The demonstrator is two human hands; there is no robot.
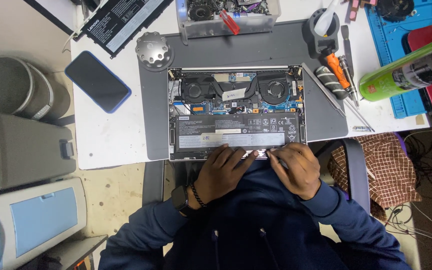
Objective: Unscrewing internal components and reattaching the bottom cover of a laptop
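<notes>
My left hand [223,172] and right hand [296,167] both rest at the near edge of the open laptop [236,114], fingertips on the lower rim of its battery [236,132]. The battery lies just beyond my knuckles, its long axis running left to right, spanning both hands; neither hand is clearly nearer. My left fingers are loosely curled, pressing down, gripping nothing I can make out. My right fingers pinch together at the rim; whether they hold anything small I cannot tell. Inside the laptop, beyond the battery, I count two fans. Left of the laptop lies one phone [97,81]; right of it, one orange-handled screwdriver [337,67] and one green can [408,70].
</notes>
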